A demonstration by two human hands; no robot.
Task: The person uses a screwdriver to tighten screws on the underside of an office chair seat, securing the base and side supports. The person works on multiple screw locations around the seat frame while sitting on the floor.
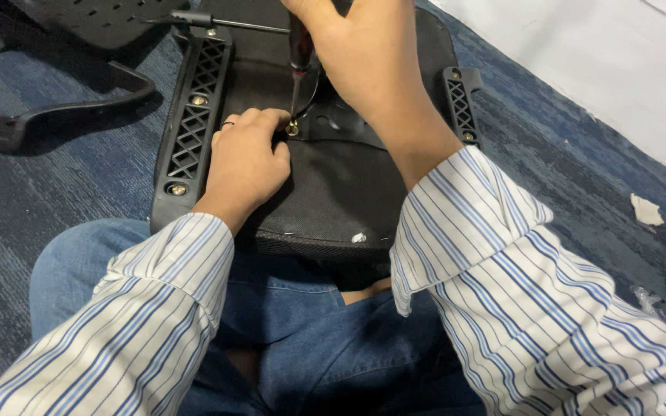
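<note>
We are looking down at an upturned office chair seat (333,192) that is lying against our knees on the blue carpet (55,192), its black fabric underside facing up. Our right hand (364,54) is wrapping tightly around the dark handle of a screwdriver (300,65), holding it nearly upright, and its shaft is running down to a brass-coloured screw (293,129) near the middle of the seat. Our left hand (247,158) is resting on the fabric with the fingers curled in, the fingertips (277,123) pinching at the screw right beside the tip of the tool; a ring is showing on one finger. The screw is sitting at the edge of a black metal plate (341,123) fixed to the underside.

Along the left edge of the seat a black plastic lattice bracket (194,115) is lying with bolts in it, and a shorter one (460,104) is standing at the right edge. A thin black rod (225,21) is crossing the top of the seat. To the left, a curved black armrest (55,108) is lying on the carpet, well apart from our hands. A scrap of white paper (646,209) is lying on the carpet at the right.
</note>
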